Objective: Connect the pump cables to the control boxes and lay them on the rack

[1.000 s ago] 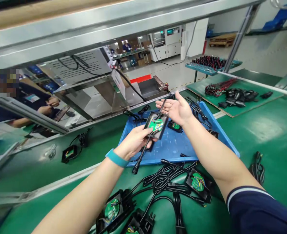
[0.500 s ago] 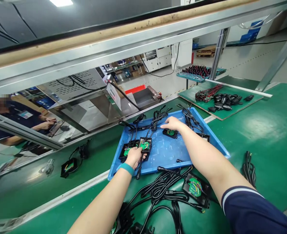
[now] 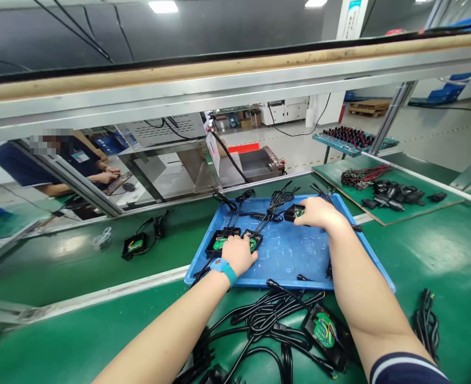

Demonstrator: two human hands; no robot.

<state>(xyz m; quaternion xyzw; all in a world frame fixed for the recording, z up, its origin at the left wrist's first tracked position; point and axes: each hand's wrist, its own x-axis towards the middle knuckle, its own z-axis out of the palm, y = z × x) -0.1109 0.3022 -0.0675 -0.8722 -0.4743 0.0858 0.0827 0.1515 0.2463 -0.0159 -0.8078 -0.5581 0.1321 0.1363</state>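
A blue tray (image 3: 291,269) on the green bench holds open black plastic boxes with green circuit boards and black cables. My left hand (image 3: 237,253), with a teal wristband, grips a black box (image 3: 257,239) from above, its fingers curled over the board. Beside it lies another black box (image 3: 215,242), partly hidden by that hand. At the tray's far right side, my right hand (image 3: 317,213) is closed around a smaller-looking black box (image 3: 291,213), its fingertips partly hidden. A bundle of black cables (image 3: 277,205) runs over the tray's far rim.
Nearer me lie coiled black cables (image 3: 259,320) and an open black box (image 3: 325,330). Another coiled cable (image 3: 426,322) rests at right. A board (image 3: 339,194) carries red-black wires and black connectors. A metal frame (image 3: 219,101) crosses above; a person (image 3: 75,165) works behind it.
My left hand has brought its box down beside the other one and now covers it from above. My right hand has closed around the box at the far right. The camera view has shifted.
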